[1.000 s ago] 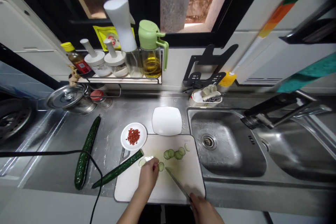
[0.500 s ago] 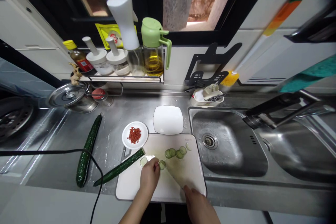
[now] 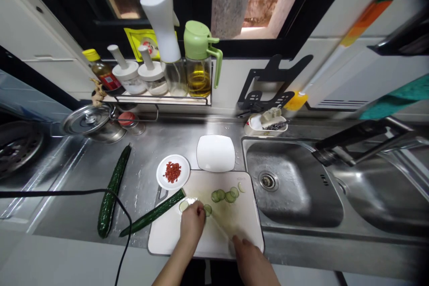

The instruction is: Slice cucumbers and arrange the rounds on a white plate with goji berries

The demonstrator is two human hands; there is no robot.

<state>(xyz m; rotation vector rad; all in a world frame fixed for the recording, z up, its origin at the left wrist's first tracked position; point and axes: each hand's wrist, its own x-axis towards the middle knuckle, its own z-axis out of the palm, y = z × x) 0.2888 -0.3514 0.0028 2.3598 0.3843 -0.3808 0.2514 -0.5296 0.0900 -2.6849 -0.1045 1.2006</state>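
Observation:
My left hand (image 3: 192, 223) is closed over the white cutting board (image 3: 170, 237), its fingertips pinched at the edge of a cucumber slice (image 3: 208, 210). How much cucumber lies under those fingers is hidden. In my right hand (image 3: 250, 254) is a knife (image 3: 221, 223), its pale blade slanting up and left across the board to the slice. Several cut cucumber slices (image 3: 229, 196) lie in a loose row farther back. Another slice (image 3: 183, 206) rests left of my left hand, near the cut end of a long cucumber (image 3: 154, 213) that reaches off the board's left side.
A small plate of red pieces (image 3: 181, 183) and a white square dish (image 3: 215, 153) touch or adjoin the board's back edge. A whole cucumber (image 3: 113, 192) and a black cable (image 3: 129, 219) are at left. The sink (image 3: 288, 210) is at right; a condiment shelf (image 3: 167, 100) hangs behind.
Hands, knife and slices keep nearly the same places on the board. The whole view has shifted very slightly.

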